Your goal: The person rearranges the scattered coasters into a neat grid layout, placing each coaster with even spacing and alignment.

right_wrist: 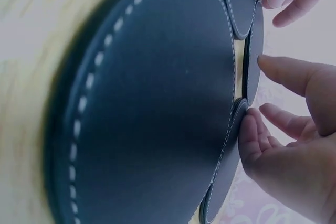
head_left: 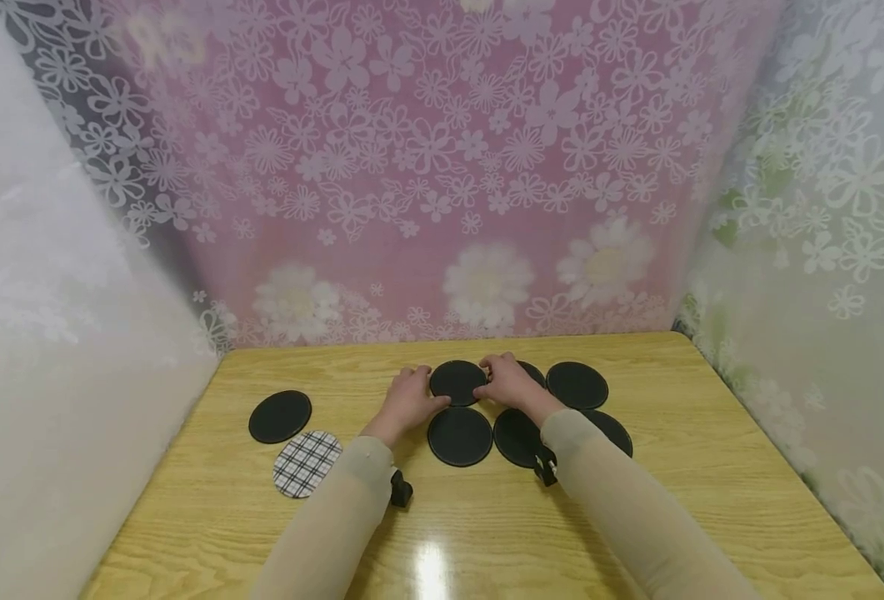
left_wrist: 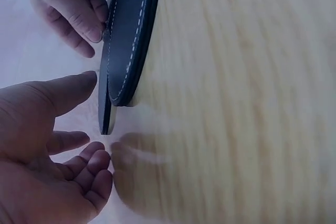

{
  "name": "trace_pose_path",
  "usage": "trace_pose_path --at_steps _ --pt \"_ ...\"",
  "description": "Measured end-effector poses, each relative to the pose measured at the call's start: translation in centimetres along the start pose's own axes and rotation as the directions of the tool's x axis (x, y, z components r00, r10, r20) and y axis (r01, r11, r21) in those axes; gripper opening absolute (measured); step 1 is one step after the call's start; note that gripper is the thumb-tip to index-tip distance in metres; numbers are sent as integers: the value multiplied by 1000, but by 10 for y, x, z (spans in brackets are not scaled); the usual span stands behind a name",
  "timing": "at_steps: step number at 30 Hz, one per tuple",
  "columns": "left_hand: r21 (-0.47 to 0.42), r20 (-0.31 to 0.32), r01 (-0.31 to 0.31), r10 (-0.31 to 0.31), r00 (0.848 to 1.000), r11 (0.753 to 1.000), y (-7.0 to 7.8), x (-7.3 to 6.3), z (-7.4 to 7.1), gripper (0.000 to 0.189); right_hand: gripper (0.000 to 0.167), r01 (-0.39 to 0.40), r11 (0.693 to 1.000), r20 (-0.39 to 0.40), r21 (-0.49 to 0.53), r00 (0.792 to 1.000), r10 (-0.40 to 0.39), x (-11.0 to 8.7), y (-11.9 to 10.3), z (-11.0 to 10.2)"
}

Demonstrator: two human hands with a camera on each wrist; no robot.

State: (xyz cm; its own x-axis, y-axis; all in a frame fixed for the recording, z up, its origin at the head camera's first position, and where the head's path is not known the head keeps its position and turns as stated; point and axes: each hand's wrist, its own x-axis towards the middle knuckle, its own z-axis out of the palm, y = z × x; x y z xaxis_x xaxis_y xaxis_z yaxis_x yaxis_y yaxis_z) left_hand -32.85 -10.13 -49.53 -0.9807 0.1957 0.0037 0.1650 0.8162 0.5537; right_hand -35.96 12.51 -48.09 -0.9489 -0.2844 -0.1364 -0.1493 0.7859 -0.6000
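A round black coaster [head_left: 456, 383] with stitching round its rim lies flat at the back of the table, between my two hands. At its left edge my left hand [head_left: 409, 400] has thumb and fingers spread apart; in the left wrist view the fingers are loosely bent and hold nothing. My right hand [head_left: 509, 379] is at its right edge, thumb at the rim. Loosely bent fingers of that hand rest by a neighbouring black coaster [head_left: 535, 373], which it partly hides. Directly in front lies another black coaster [head_left: 460, 437].
More black coasters sit to the right, one at the back [head_left: 576, 386] and one partly under the right sleeve [head_left: 614, 432]. At the left lie a black coaster [head_left: 280, 417] and a plaid coaster [head_left: 307, 464]. Flowered cloth [head_left: 442, 167] hangs behind the wooden table [head_left: 471, 533].
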Motion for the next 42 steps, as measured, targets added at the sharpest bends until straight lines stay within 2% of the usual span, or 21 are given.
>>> trace_pose_path --at_steps 4,10,16,21,28,33,42 --pt "17 -28 -15 16 999 1000 1 -7 -7 72 58 26 1000 -46 -2 999 -27 -3 -5 2" --pt "69 -99 -7 14 995 998 3 -27 -20 67 55 53 996 -134 -76 989 -62 -9 -18 9" --pt "147 -171 -31 56 984 989 2 -49 -33 68 55 119 983 -163 -138 976 -141 -16 -36 17" --pt "207 -209 -10 54 976 978 -10 -65 -40 70 56 211 958 -140 -194 961 -240 -24 -49 27" --pt "212 -209 34 11 978 977 -31 -88 -49 72 65 296 927 -68 -231 945 -319 -36 -66 40" --pt "199 -205 62 -20 979 978 -49 -105 -57 73 67 337 916 -29 -218 936 -351 -44 -80 49" --pt "165 -201 93 -59 978 982 -58 -138 -77 74 76 362 913 40 -186 932 -361 -51 -95 66"
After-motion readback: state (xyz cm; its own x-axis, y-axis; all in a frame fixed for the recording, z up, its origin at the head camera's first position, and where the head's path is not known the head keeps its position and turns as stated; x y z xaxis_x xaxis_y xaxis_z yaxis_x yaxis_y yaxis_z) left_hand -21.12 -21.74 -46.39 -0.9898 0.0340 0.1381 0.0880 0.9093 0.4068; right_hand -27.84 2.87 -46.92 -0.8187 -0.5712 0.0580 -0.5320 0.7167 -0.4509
